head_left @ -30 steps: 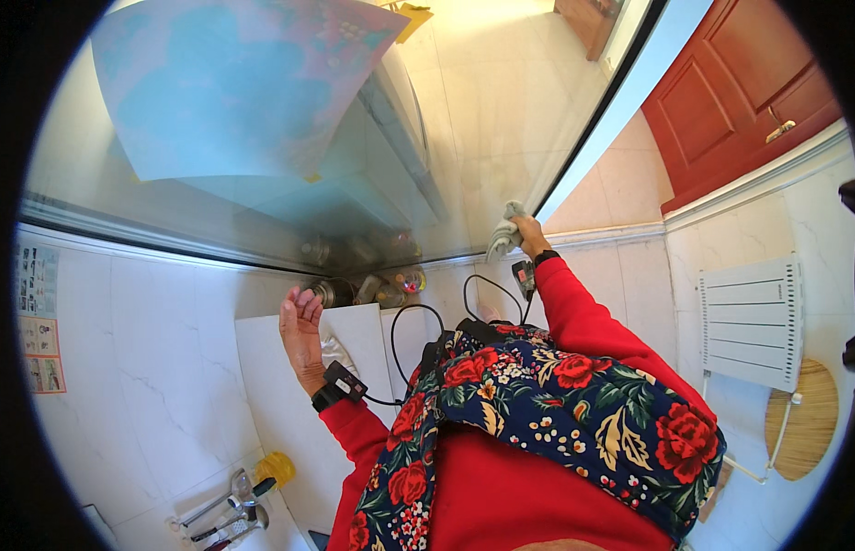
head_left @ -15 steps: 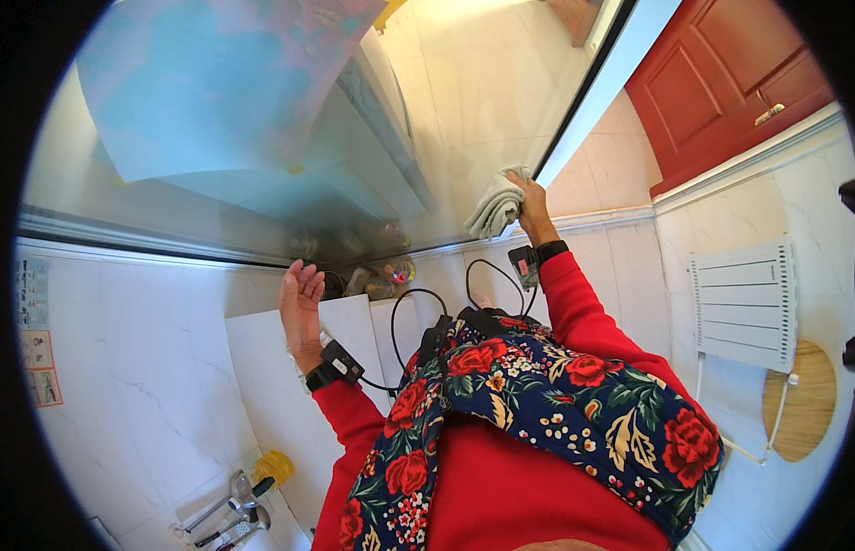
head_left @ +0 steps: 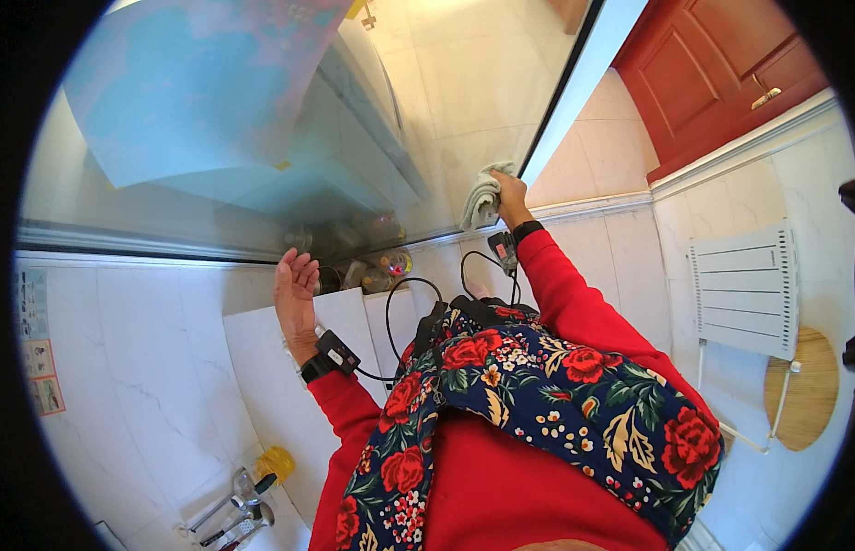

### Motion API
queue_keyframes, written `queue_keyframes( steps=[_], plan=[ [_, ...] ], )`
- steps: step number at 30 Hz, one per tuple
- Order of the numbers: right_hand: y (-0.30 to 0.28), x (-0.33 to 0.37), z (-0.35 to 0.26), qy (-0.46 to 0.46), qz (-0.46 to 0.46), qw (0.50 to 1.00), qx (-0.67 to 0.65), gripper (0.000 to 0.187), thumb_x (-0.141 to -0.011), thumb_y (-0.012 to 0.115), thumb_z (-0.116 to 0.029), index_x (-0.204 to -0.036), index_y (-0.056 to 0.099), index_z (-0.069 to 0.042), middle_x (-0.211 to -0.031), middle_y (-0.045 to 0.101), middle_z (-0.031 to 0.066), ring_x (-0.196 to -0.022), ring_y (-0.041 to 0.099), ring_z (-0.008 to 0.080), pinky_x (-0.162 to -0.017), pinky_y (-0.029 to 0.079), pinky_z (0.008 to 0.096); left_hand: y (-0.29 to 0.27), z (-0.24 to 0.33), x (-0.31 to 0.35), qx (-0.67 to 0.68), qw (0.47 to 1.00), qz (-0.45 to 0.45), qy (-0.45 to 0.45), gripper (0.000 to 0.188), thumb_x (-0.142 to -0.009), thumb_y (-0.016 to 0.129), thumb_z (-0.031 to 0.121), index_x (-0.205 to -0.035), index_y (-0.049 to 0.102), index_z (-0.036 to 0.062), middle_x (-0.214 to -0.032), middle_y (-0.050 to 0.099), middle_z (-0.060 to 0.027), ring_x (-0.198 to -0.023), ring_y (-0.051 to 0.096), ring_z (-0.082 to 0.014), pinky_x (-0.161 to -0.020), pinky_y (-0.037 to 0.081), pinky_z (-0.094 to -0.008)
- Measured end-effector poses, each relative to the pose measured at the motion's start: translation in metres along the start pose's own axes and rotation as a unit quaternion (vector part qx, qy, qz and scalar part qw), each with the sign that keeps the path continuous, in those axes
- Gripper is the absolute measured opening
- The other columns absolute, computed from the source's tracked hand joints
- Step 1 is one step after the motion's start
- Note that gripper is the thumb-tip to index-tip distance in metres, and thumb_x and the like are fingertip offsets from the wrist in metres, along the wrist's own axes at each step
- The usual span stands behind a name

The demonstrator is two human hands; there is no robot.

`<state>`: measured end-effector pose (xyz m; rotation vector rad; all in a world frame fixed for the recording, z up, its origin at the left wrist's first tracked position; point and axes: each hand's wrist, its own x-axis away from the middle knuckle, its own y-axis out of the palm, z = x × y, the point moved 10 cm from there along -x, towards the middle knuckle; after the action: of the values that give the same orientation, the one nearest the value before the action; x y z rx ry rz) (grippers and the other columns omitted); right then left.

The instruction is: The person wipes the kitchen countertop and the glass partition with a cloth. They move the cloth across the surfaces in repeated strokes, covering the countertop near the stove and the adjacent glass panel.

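A folded pale grey-green cloth [head_left: 481, 202] is gripped in my right hand [head_left: 510, 196], pressed against a large glass pane [head_left: 473, 110] near its dark-edged right side. My left hand [head_left: 297, 298] holds nothing. Its fingers are extended and slightly curled, close to the pane's lower edge, and I cannot tell whether they touch it. Each wrist wears a black band with a small cabled box. A blue and pink sheet [head_left: 207, 92] covers the upper left of the glass.
Several bottles and jars [head_left: 381, 271] stand beyond my left hand, by a white cabinet top [head_left: 262, 354]. Kitchen utensils [head_left: 239, 505] hang at lower left. A red door [head_left: 712, 78] is at upper right. A white slatted rack [head_left: 744, 292] and round wooden board [head_left: 804, 390] are on the right.
My right hand and the cloth have shifted a little left in view, still against the glass. The whole scene has also moved slightly with the head. My left hand stays extended.
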<state>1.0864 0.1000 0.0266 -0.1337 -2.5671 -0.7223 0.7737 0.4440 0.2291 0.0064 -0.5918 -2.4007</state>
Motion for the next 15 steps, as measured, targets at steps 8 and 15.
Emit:
queue_keyframes(
  steps=[8, 15],
  plan=[
    [0.026, 0.017, -0.04, -0.103, -0.052, 0.993, -0.022, 0.016, -0.078, 0.067, -0.013, -0.084, 0.063, 0.002, -0.076, 0.063, 0.0067, -0.066, 0.059, 0.0157, -0.057, 0.048, 0.0294, -0.003, 0.001, 0.0, 0.012, 1.0, -0.008, 0.007, 0.042, -0.094, 0.051, 0.034, -0.121, 0.051, 0.002, -0.106, 0.063, -0.0106, -0.094, 0.062, -0.0202, -0.083, 0.05, -0.0295],
    [-0.002, -0.004, -0.022, -0.11, 0.038, 0.988, 0.098, 0.023, -0.076, 0.068, -0.018, -0.083, 0.064, 0.003, -0.078, 0.063, 0.0078, -0.066, 0.058, 0.0161, -0.06, 0.048, 0.0318, -0.001, 0.001, 0.001, 0.001, 1.0, -0.006, 0.003, 0.042, -0.094, 0.05, 0.033, -0.122, 0.051, 0.0021, -0.106, 0.063, -0.0104, -0.094, 0.062, -0.0203, -0.083, 0.05, -0.0297]
  ],
)
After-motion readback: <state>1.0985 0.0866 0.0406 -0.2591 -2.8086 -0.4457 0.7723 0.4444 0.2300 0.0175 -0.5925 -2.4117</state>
